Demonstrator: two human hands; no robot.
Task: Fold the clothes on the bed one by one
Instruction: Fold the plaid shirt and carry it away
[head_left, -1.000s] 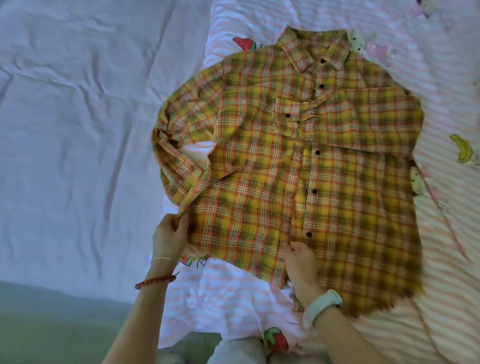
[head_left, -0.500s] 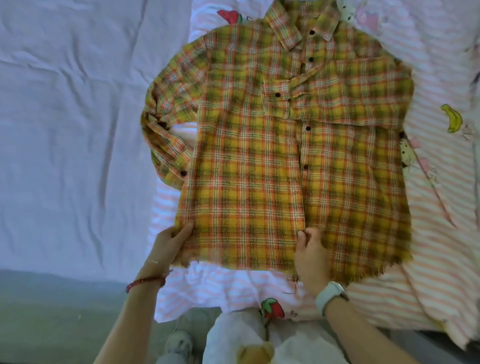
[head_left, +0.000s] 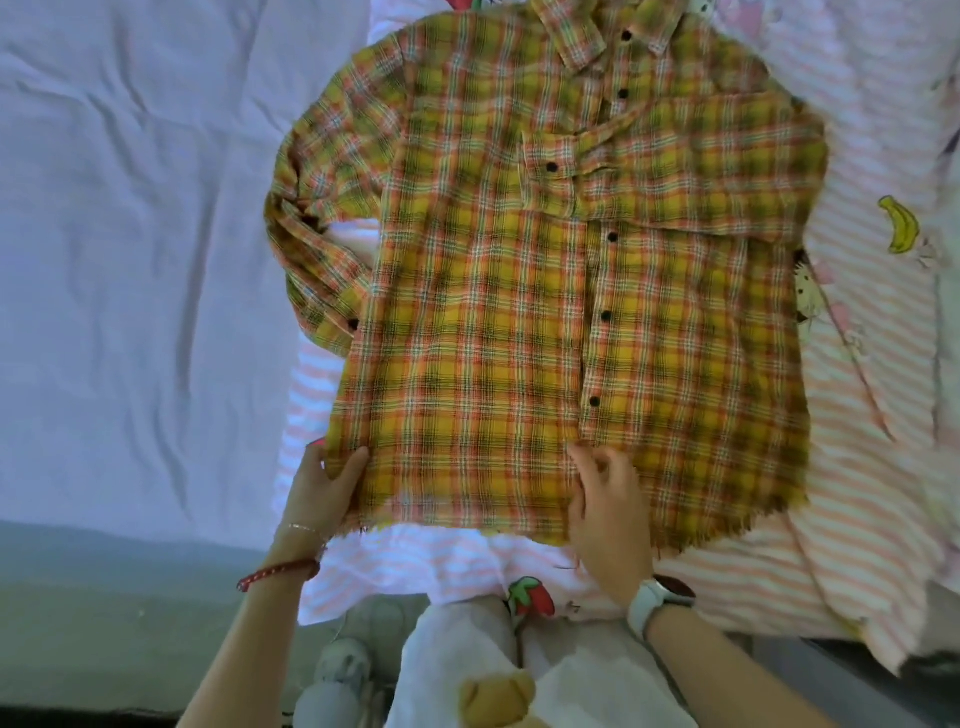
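Note:
A yellow and orange plaid shirt (head_left: 493, 291) lies front up on the bed, buttoned, collar at the far end. Its right sleeve is folded across the chest. Its left sleeve bunches beside the body at the left. My left hand (head_left: 327, 483) pinches the shirt's lower left hem corner, thumb on top of the cloth. My right hand (head_left: 608, 499) lies on the hem near the button placket, fingers curled at the cloth edge; whether it pinches the fabric is unclear.
A pink-and-white striped sheet (head_left: 857, 467) with fruit and cartoon prints lies under the shirt. The plain pale bed cover (head_left: 130, 234) spreads to the left. The bed's near edge and the floor (head_left: 104, 623) run along the bottom, with my legs and shoes there.
The shirt's left side has been pulled flat and straight, and the hem now lies even. Both hands stayed at the hem, and the view moved closer.

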